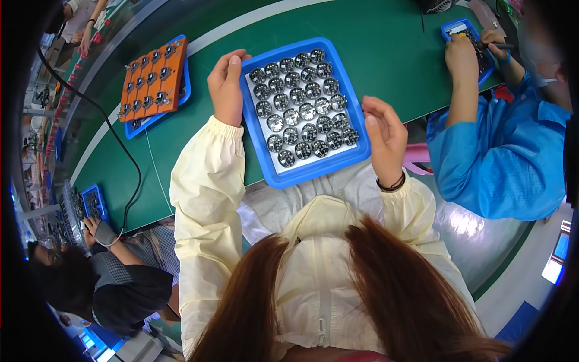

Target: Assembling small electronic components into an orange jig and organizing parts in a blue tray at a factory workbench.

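Head view: left hand [227, 89] and right hand [387, 136], loosely curved, any grip unclear, flank the blue tray [319, 171] of round modules [307, 111] at the worktop's [374, 66] near edge, with a cable [140, 176] and an orange board [151, 79] on another tray [187, 81] leftward, a co-worker's sleeve [482, 163] rightward.

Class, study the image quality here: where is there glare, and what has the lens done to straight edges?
In the head view, glare whitens the glossy floor at right; small highlights glint on the round pieces; the pale strip along the green table bows; the picture's rim darkens to black.
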`<control>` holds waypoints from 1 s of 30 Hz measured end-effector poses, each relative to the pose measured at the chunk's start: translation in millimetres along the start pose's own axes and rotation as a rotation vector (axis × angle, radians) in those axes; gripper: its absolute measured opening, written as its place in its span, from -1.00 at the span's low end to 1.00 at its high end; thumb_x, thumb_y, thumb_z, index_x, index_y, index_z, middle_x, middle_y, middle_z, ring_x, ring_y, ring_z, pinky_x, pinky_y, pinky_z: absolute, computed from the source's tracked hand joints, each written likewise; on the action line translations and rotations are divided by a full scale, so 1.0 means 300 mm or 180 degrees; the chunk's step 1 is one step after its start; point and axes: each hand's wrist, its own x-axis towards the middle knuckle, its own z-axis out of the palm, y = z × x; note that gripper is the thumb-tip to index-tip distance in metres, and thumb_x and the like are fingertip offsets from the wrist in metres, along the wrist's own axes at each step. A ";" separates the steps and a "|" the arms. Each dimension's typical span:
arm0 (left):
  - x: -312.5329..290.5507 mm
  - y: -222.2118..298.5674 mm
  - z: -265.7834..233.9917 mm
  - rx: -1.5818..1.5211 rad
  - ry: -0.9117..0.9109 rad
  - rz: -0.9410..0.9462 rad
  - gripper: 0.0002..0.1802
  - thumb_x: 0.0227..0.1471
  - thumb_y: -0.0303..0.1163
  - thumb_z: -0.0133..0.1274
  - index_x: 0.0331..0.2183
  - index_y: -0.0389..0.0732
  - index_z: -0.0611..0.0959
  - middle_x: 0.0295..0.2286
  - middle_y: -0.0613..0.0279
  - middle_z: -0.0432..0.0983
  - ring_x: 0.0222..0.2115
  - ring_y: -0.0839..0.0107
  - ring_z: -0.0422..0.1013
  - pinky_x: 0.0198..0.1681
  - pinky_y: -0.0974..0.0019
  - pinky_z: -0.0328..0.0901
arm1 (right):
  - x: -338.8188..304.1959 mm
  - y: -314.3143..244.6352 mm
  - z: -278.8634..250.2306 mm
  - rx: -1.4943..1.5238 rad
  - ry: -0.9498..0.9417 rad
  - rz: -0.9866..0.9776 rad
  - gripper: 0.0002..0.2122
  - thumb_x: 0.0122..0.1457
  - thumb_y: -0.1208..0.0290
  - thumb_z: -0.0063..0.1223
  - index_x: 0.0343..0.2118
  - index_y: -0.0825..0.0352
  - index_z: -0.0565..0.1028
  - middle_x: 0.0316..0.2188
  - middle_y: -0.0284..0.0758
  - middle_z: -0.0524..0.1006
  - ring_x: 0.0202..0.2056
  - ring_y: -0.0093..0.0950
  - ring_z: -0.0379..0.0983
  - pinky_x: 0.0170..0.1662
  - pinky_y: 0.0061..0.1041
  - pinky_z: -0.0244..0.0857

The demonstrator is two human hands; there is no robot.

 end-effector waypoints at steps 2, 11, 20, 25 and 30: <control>-0.005 -0.004 -0.001 -0.0022 0.0017 -0.0014 -0.67 0.08 -0.31 -0.15 -0.26 -0.39 0.50 -0.36 0.09 0.48 -0.33 0.45 0.37 -0.21 0.43 0.23 | 0.012 -0.027 0.000 -0.0120 0.0006 -0.0007 -0.82 0.08 0.57 -0.11 -0.25 0.49 0.41 -0.12 -0.17 0.36 -0.09 -0.48 0.29 -0.04 -0.53 0.15; 0.007 -0.013 0.005 0.0107 0.0043 0.0147 -0.60 0.11 -0.21 -0.20 -0.31 -0.37 0.54 -0.40 0.13 0.49 -0.39 0.48 0.36 -0.26 0.44 0.23 | -0.088 -0.123 0.069 -0.1881 -0.0622 -0.1358 -0.80 -0.25 0.60 0.14 -0.45 0.31 0.51 -0.07 -0.14 0.34 -0.05 -0.16 0.22 -0.02 -0.29 0.09; 0.011 -0.013 0.012 -0.0149 -0.0024 0.0104 -0.59 0.12 -0.21 -0.22 -0.30 -0.38 0.53 -0.42 0.13 0.48 -0.40 0.49 0.36 -0.28 0.45 0.24 | -0.095 -0.112 0.105 -0.1977 -0.0602 -0.1423 -0.81 -0.26 0.59 0.17 -0.47 0.33 0.49 -0.06 -0.12 0.33 -0.04 -0.14 0.21 -0.01 -0.27 0.08; 0.005 -0.015 -0.002 -0.0257 -0.0058 0.0086 -0.59 0.12 -0.20 -0.23 -0.29 -0.38 0.53 -0.41 0.12 0.48 -0.41 0.49 0.37 -0.28 0.46 0.24 | -0.048 -0.117 0.055 -0.2333 -0.0307 -0.1611 -0.85 -0.18 0.59 0.08 -0.45 0.34 0.49 -0.07 -0.11 0.35 -0.04 -0.17 0.22 0.02 -0.31 0.06; 0.008 0.005 0.012 -0.0733 -0.0160 -0.0039 -0.57 0.12 -0.19 -0.24 -0.27 -0.39 0.50 -0.41 0.12 0.46 -0.40 0.48 0.37 -0.28 0.46 0.26 | 0.061 -0.034 0.006 -0.1241 -0.0095 -0.0810 -0.79 0.02 0.54 -0.06 -0.23 0.43 0.41 -0.04 -0.12 0.32 -0.02 -0.33 0.24 0.04 -0.41 0.07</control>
